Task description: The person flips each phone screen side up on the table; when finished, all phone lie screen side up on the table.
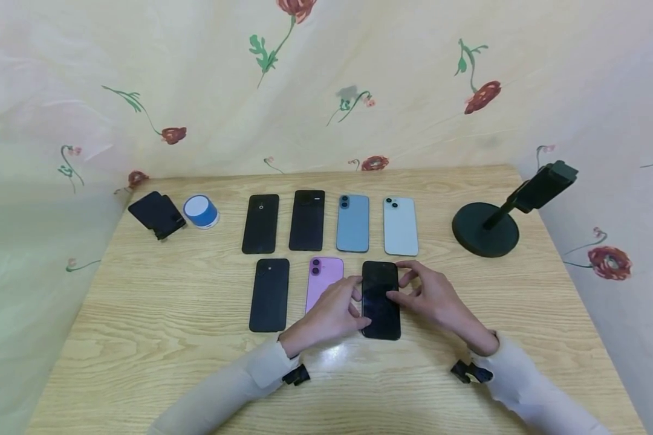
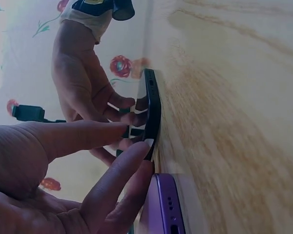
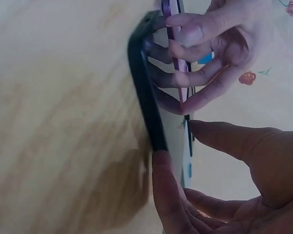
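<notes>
A black phone (image 1: 381, 311) lies screen up on the table between the two hands. My left hand (image 1: 334, 308) is at its left edge, fingers fairly straight; in the left wrist view a fingertip touches the edge of the phone (image 2: 154, 107). Over the right side is my right hand (image 1: 430, 293), a finger at the top right corner and the thumb above the screen. In the right wrist view that finger touches the phone's edge (image 3: 146, 97). Just left, a pink-purple phone (image 1: 324, 275) lies back up, partly hidden by my left hand. Beside that is a dark phone (image 1: 269, 296).
Behind lie two dark phones (image 1: 260, 223) (image 1: 307, 220), a blue phone (image 1: 352, 223) and a pale blue phone (image 1: 400, 226). A black stand (image 1: 484, 229) stands at right. A blue-and-white cylinder (image 1: 200, 211) and a folded black stand (image 1: 156, 214) are at back left.
</notes>
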Tool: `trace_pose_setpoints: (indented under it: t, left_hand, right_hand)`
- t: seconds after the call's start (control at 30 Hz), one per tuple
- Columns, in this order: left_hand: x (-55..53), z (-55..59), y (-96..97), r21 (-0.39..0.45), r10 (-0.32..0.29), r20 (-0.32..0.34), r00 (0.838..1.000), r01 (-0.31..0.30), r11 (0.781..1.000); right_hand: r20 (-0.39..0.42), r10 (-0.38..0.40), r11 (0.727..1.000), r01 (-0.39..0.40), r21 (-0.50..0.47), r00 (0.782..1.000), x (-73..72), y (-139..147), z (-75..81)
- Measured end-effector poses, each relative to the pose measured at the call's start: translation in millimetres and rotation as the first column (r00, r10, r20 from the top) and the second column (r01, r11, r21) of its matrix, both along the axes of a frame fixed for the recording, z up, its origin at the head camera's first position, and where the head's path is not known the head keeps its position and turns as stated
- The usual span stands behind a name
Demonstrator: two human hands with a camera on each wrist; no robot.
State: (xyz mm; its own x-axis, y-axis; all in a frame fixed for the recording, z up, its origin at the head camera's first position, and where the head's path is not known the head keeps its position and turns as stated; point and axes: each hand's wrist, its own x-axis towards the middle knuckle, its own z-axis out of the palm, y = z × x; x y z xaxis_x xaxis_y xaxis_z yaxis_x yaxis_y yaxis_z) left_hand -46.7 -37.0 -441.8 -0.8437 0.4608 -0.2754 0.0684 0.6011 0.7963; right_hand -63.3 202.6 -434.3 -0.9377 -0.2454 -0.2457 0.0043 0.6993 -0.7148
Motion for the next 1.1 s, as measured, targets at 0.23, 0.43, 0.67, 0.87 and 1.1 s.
trace_pose_setpoints:
  t: [0.23,0.43,0.67,0.87,1.1]
  left_hand:
    - [6.8,6.2,-12.3,0.025,0.006,-0.095,0.995,-0.004,1.0]
    - [14.2,12.2,-26.8,-0.012,0.025,-0.208,0.978,-0.028,1.0]
    - [21.3,16.3,-41.2,-0.032,0.072,-0.217,0.974,-0.08,0.996]
    - [25.0,13.0,-50.9,-0.072,0.113,-0.212,0.971,-0.13,0.989]
    - [32.0,9.4,-55.0,-0.164,0.119,-0.227,0.967,-0.158,0.974]
  right_hand:
    - [-0.064,0.024,1.0,-0.023,0.019,0.998,-5.2,-4.7,8.5]
    - [-0.118,0.095,0.995,-0.099,-0.03,0.988,-10.6,-14.4,9.7]
    - [-0.106,0.141,0.983,-0.152,-0.103,0.984,-19.5,-27.3,6.3]
    - [-0.09,0.152,0.976,-0.164,-0.145,0.984,-25.5,-44.5,2.4]
    - [-0.072,0.166,0.973,-0.175,-0.153,0.983,-30.8,-64.0,-2.7]
